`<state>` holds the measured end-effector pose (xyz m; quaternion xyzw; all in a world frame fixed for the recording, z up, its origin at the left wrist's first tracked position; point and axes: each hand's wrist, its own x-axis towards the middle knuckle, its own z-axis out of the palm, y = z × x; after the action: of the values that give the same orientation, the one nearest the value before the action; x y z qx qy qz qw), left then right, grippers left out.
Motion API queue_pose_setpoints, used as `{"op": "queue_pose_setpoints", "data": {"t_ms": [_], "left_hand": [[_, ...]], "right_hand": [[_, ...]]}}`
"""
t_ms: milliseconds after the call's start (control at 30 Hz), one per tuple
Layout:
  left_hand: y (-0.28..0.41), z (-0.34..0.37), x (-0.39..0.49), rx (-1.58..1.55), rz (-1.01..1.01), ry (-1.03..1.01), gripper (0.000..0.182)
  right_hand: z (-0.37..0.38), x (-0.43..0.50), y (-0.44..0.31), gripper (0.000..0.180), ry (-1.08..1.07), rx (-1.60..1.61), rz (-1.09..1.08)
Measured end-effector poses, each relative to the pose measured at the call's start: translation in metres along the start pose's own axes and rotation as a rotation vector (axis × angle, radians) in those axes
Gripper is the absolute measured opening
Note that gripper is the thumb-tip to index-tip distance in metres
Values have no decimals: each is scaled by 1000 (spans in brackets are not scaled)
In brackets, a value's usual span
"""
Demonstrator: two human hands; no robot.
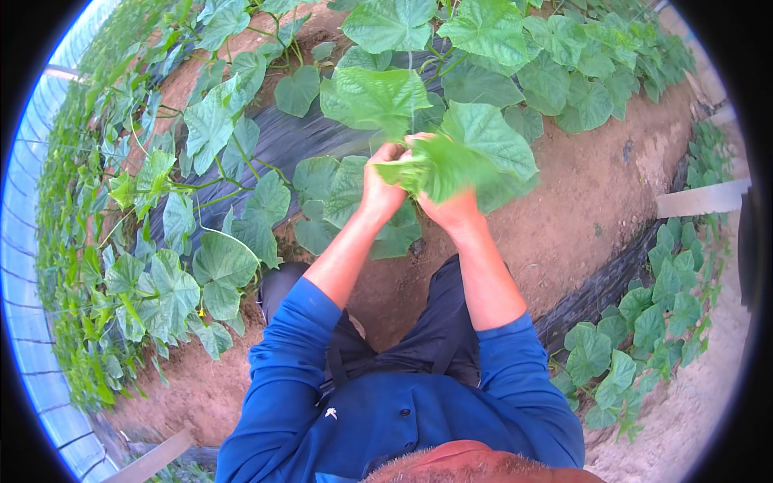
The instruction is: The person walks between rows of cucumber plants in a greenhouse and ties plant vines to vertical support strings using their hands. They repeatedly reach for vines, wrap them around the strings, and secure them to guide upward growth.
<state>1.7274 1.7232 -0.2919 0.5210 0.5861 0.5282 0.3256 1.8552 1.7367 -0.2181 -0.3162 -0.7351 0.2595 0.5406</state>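
Note:
In the head view, my left hand (384, 184) grips the upper part of a cucumber vine (413, 180), its fingers curled in at the stem. Close against it, my right hand (450, 208) is curled around the same vine. A motion-blurred cucumber leaf (456, 166) covers much of that hand, so its fingers show only in part. Broad green leaves spread above and to the right of both hands. A thin string (412, 78) runs upward from the spot where the hands meet. What the fingertips pinch is hidden by leaves.
Black plastic mulch film (290, 142) lies under the vines. More cucumber plants (166, 284) crowd the left, and another row (640, 338) grows at right. Bare soil (580, 199) lies between. Pale flat posts (700, 198) and a translucent greenhouse wall (24, 229) stand at the edges.

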Motion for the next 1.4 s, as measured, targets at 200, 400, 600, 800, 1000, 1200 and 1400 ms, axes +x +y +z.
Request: {"op": "queue_pose_setpoints", "data": {"t_ms": [200,400,600,800,1000,1200,1400], "left_hand": [[23,-5,3,-75,-196,-46,26],[8,4,11,-228,-133,-53,22],[20,4,11,-263,-290,10,28],[13,4,16,-227,-281,-23,22],[26,-12,14,-114,-182,-55,23],[27,-18,11,-56,-204,-106,32],[28,-22,9,0,-141,-104,30]], "right_hand": [[8,2,11,29,306,583,644],[-15,45,22,27,-143,488,746],[-34,48,4,28,-156,-161,398],[-31,58,24,22,-217,-5,347],[-41,67,13,19,-364,-519,-48],[-47,75,-2,20,-418,-689,-232],[-56,74,-19,26,-374,-620,-160]]}}
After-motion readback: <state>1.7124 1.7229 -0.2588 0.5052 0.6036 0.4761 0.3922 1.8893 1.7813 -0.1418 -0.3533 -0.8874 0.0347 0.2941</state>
